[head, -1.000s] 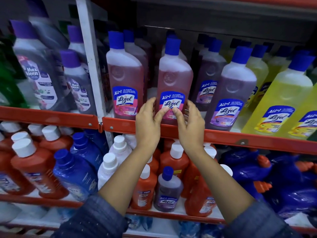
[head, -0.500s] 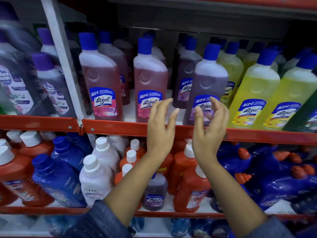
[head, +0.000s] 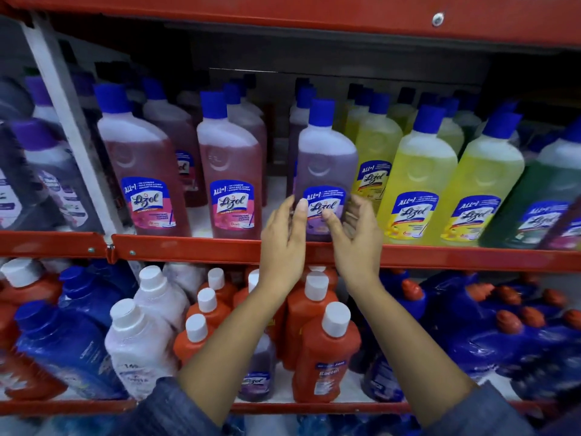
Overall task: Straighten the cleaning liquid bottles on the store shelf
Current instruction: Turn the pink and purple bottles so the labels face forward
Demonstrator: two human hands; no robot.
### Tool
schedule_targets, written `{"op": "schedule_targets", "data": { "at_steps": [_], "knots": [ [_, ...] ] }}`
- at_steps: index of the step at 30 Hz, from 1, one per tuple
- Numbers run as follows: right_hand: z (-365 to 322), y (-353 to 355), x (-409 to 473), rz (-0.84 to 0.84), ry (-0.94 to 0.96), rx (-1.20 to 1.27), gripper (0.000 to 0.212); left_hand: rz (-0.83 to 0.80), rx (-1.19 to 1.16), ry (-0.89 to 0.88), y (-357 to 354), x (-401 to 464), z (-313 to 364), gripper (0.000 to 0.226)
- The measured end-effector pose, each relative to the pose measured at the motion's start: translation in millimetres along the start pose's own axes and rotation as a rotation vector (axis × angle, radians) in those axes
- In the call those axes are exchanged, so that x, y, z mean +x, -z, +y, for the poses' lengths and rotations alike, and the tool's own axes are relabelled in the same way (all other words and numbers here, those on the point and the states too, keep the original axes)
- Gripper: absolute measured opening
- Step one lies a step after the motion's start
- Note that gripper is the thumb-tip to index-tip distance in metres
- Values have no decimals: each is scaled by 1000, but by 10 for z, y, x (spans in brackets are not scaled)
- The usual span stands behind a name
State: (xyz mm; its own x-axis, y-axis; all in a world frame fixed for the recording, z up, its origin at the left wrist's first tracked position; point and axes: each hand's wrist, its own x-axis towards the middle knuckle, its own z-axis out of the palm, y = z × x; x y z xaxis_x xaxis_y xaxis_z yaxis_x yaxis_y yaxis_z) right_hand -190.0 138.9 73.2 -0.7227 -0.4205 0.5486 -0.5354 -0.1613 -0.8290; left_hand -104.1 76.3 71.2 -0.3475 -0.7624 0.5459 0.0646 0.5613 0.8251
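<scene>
A purple Lizol bottle (head: 323, 158) with a blue cap stands upright at the front of the middle shelf, label facing me. My left hand (head: 283, 243) is against its lower left side, thumb on the label's edge. Cupped round its lower right side is my right hand (head: 356, 240), thumb on the front of the label. Two pink Lizol bottles (head: 232, 171) (head: 144, 165) stand to its left. Yellow Lizol bottles (head: 418, 174) stand in rows to its right. More bottles fill the rows behind.
A red shelf rail (head: 188, 250) runs just under my hands. A slanted white upright (head: 69, 121) divides off grey bottles (head: 59, 174) at the left. The lower shelf holds orange bottles (head: 327, 350), a white bottle (head: 138, 347) and blue ones (head: 69, 350). A red shelf edge (head: 283, 11) hangs overhead.
Both hands let go of the pink bottle, moved right with fingers spread, and now close around the base of the purple bottle. The view shifted right.
</scene>
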Motion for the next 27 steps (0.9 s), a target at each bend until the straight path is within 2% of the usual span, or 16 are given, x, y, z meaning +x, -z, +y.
{"op": "schedule_targets", "data": {
  "at_steps": [8, 13, 15, 17, 19, 21, 24, 27],
  "knots": [
    [-37, -79, -14, -13, 18, -50, 45, 42, 22, 9, 70, -23, 15, 37],
    [-73, 78, 5, -69, -2, -26, 47, 117, 73, -18, -33, -113, 58, 40],
    [-89, 234, -24, 27, 54, -15, 46, 194, 95, -108, -126, -207, 106, 40],
    [-76, 417, -45, 172, 136, 13, 44, 203, 79, -193, -258, -298, 190, 38],
    [-37, 592, -41, 292, 164, 7, 43, 128, 43, -208, -416, -336, 292, 36],
    [30, 741, -7, 337, 115, 3, 46, 0, -46, -134, -575, -334, 397, 38],
    [122, 892, 51, 291, 3, -26, 52, -161, -191, 57, -778, -273, 500, 44],
    [174, 977, 111, 208, -120, -30, 54, -253, -317, 188, -917, -213, 498, 48]
  ]
}}
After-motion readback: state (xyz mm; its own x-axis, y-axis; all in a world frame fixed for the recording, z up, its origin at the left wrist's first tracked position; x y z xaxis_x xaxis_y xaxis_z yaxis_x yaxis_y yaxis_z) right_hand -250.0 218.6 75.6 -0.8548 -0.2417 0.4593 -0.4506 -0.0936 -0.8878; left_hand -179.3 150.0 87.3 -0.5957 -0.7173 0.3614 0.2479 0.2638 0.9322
